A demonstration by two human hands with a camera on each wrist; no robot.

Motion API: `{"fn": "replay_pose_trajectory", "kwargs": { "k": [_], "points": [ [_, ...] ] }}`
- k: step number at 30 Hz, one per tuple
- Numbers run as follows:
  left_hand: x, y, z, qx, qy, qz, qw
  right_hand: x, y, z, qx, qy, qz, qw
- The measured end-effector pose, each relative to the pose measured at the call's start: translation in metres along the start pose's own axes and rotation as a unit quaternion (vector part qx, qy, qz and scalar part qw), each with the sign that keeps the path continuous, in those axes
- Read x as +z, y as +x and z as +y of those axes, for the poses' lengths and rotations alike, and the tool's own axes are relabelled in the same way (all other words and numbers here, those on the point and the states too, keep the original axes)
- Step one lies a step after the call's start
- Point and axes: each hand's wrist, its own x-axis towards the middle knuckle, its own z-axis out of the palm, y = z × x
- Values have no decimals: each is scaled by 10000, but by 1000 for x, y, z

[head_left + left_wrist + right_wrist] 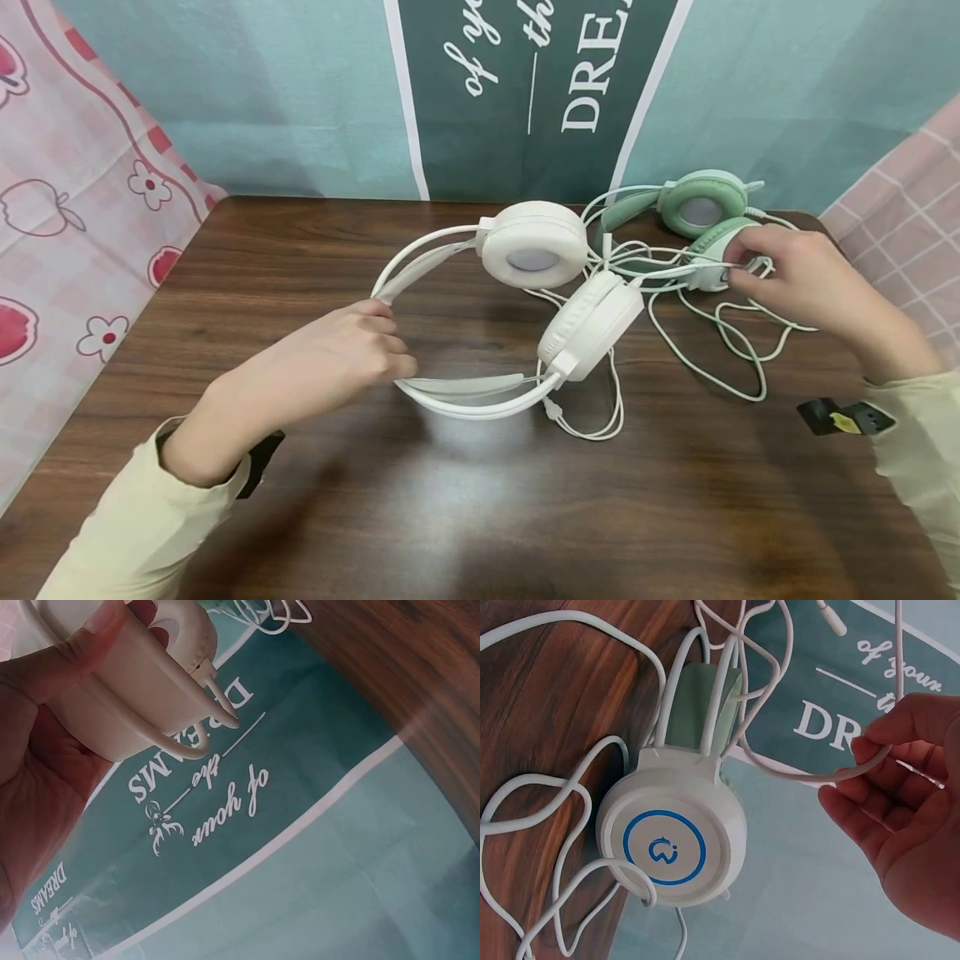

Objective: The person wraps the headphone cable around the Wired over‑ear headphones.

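My left hand (341,350) grips the headband of a white pair of headphones (532,242), whose ear cups point to the right over the table. In the left wrist view, thumb and fingers wrap round the white headband (127,690). My right hand (806,279) pinches a white cable (855,771) between thumb and fingers. Just beside that hand lies a green and white pair of headphones (701,204) at the back right. Its white ear cup (671,832) carries a blue ring and logo. Cable strands run between the two pairs.
Loops of pale cable (761,358) spread over the brown wooden table (480,517) at the right, and a white cable loop (618,408) hangs below the white ear cups. A teal cloth (285,100) with lettering stands behind, and a pink patterned curtain (75,225) at the left.
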Motion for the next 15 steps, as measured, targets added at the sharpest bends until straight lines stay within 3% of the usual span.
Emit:
{"fn": "replay_pose_trajectory", "kwargs": {
  "k": [10,15],
  "points": [
    [0,-10,-5,-77,-59,-2,10000,-11,-10,13,950,82,-188,9953],
    [4,-15,-9,-112,57,16,9999,-14,-19,23,1074,219,-107,9939]
  ]
}}
